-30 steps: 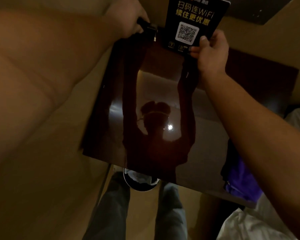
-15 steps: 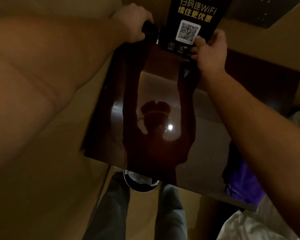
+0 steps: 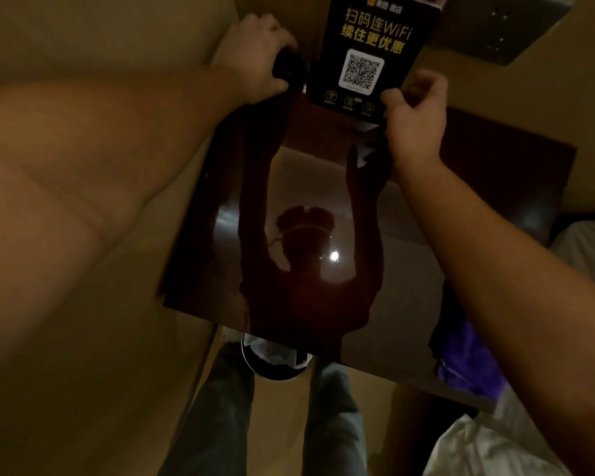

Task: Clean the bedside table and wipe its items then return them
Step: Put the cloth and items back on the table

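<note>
From the head camera I look straight down on the dark, glossy table [image 3: 409, 255], whose polished top mirrors my raised arms and a small bright lamp spot. My left hand [image 3: 255, 60] is at the far left corner of the table, fingers curled round a small black object [image 3: 289, 68]; I cannot tell what that object is, as it is dark and partly covered by the hand. Just to its right stands the black sign [image 3: 375, 53], upright at the back edge of the table, with yellow and white lettering about WiFi, a white QR code square and a row of small icons along the bottom. My right hand [image 3: 414, 121] is at the lower right corner of the sign, thumb against its front face and fingers bent behind it, so it pinches that corner. The sign's base looks to be at or just above the table; I cannot tell whether it touches. At the near right edge of the table lies a purple cloth [image 3: 468, 359], bunched up, with white bedding [image 3: 495, 448] beside it at the lower right. Below the near edge of the table I see a round bin [image 3: 275, 359] with pale lining on the floor, between my two trouser legs [image 3: 213, 420]. A grey panel [image 3: 505, 25] is fixed on the wall at the upper right.
</note>
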`<state>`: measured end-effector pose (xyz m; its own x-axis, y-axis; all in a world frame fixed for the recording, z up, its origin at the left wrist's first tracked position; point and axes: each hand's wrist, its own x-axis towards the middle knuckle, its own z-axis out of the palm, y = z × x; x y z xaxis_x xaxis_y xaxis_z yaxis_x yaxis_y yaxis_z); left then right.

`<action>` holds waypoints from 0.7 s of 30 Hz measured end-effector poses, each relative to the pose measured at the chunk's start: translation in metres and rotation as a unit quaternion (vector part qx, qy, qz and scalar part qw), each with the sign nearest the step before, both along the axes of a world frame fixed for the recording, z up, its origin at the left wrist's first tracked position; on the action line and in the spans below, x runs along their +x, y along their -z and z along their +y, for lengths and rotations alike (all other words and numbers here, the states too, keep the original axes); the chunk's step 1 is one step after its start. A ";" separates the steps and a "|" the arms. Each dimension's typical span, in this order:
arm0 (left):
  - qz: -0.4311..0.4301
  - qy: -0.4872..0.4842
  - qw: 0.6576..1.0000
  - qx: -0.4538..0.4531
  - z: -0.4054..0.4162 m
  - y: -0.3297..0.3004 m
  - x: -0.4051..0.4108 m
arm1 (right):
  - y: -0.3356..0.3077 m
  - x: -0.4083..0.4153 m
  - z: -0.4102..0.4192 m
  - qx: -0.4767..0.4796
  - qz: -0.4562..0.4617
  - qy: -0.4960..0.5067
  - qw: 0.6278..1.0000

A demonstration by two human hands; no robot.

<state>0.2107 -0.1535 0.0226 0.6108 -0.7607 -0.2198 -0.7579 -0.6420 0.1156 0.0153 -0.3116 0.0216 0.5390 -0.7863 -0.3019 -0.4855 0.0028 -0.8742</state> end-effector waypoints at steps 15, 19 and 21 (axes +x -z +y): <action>-0.024 -0.073 0.984 -0.162 0.021 -0.043 -0.113 | -0.044 -0.100 -0.018 -0.128 -0.030 -0.082 0.988; -0.013 -0.092 0.978 -0.186 0.012 -0.051 -0.154 | -0.049 -0.130 -0.025 -0.163 -0.018 -0.107 0.981; -0.002 -0.104 0.975 -0.195 -0.001 -0.054 -0.189 | -0.054 -0.157 -0.035 -0.164 -0.010 -0.109 0.980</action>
